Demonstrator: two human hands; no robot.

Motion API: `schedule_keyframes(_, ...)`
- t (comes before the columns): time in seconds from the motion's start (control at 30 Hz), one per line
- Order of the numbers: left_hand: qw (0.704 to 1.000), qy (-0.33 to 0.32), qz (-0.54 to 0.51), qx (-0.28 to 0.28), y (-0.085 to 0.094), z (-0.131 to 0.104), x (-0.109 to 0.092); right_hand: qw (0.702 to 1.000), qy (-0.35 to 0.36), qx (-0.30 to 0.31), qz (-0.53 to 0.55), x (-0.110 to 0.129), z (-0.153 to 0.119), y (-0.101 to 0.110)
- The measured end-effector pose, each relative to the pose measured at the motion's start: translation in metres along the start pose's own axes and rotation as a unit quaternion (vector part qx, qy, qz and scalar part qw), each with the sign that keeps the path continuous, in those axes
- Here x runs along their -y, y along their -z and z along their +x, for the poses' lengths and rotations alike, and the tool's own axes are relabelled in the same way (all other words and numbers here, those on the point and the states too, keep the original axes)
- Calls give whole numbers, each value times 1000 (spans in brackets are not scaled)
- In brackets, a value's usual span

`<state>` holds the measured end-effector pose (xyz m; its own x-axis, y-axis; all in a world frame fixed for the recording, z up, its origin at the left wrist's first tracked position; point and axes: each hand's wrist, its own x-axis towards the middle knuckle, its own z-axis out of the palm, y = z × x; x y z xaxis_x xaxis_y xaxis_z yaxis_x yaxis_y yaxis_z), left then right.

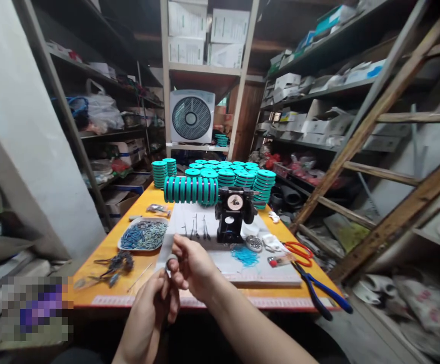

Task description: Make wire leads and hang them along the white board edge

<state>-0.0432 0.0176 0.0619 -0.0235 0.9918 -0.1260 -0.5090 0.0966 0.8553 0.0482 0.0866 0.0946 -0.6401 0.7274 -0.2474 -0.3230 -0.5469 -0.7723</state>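
Observation:
My left hand [152,303] and my right hand [197,268] meet over the near edge of the table, fingers closed close together. Something small and greyish seems to be pinched at the fingertips, but I cannot make out its kind. Just beyond lies a white board [212,263] bearing several thin dark wire pieces [195,230]. On it stands a black hand-cranked winder [230,217], its shaft carrying a row of turquoise spools [191,190]. Left of my hands, a white tray [144,249] holds many small blue and greenish pieces.
Stacks of turquoise spools [264,187] line the far side of the orange table [102,273]. To the right are a round dish of metal bits [253,244], turquoise strands [245,256], orange-handled scissors [299,251] and blue-handled pliers [328,293] overhanging the edge. A wooden ladder [350,156] leans right.

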Motion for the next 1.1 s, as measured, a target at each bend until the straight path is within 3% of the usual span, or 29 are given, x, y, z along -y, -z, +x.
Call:
schedule_keyframes(0.3, 994, 45, -102, 6, -4, -13, 14, 1000, -24, -15, 14, -3, 0, 1)
schedule_keyframes(0.6, 992, 66, -102, 37, 4, -20, 20, 999, -39, -32, 12, -2, 3, -1)
schedule_keyframes(0.8, 987, 120, -94, 50, 11, -31, 33, 998, -29, -51, 10, 4, 2, 1)
schedule_keyframes(1.1, 984, 136, -98, 67, 13, -40, 31, 998, -22, -38, -34, 2, 0, 7)
